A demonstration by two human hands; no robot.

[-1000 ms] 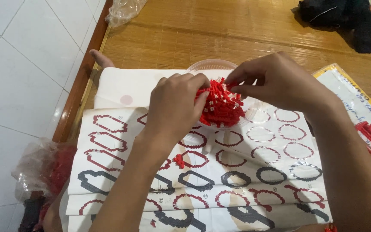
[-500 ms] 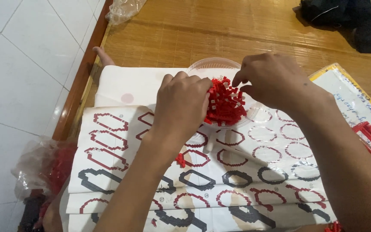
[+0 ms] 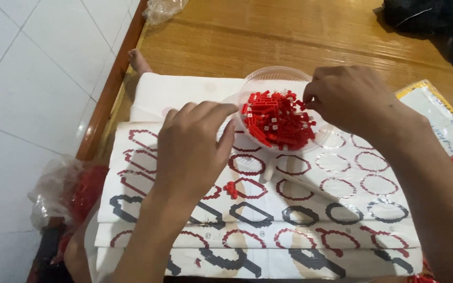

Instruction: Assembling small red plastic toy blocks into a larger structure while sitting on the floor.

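Head view: a heap of small red bricks [image 3: 278, 119] lies in a clear shallow plastic dish [image 3: 268, 78], which sits on the upper middle of a white pattern sheet [image 3: 184, 94].
Change: half a second back both hands were bunched tight over the heap and hid much of it; now they have drawn apart and the pile and the dish rim show plainly.
Right hand: right hand [image 3: 355, 99] is at the right edge of the heap, its fingertips pinched narrow among the bricks; whether a brick sits in that grip I cannot tell.
Left hand: left hand [image 3: 192, 152] has slid left and down, off the heap, and hovers over the sheet just beside the dish; its fingers are curled close and its grip seems to hold nothing.
Meaning: the work looks like picking single pieces from the pile, with the left hand now out of the way.
Loose piece: a small red cluster [image 3: 231, 189] lies on the sheet below the dish, apart from both hands.
Sheet: rows of red, black and pale ring outlines cover it; more such sheets lie stacked under its lower edge.
Around: a plastic bag of red pieces [image 3: 69, 191] lies at the left by the wooden edge, a dark cloth [image 3: 436, 26] far up right on the wooden floor mat [image 3: 268, 31], a yellow-edged sheet [image 3: 436, 105] at the right.
In the way: nothing blocks the dish; the right forearm covers part of the sheet.
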